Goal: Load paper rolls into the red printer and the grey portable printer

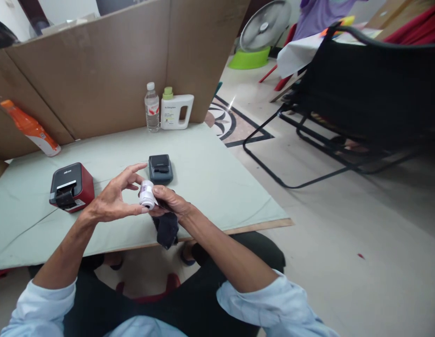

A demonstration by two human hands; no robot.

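A small white roll with faint purple print and a dark hole in its near end is gripped in my right hand, thumb on its side. Dark cloth hangs below that hand over the table's front edge; how it is held is hidden. My left hand is spread around the roll's left side, its thumb tip at the lower end and its index finger stretched out above. Just beyond the hands lies a small dark grey label printer. Left of my left hand stands a red and black label printer.
At the back of the pale green table stand a clear water bottle and a white jug. An orange bottle leans against the cardboard wall. A black folding chair and a fan are to the right.
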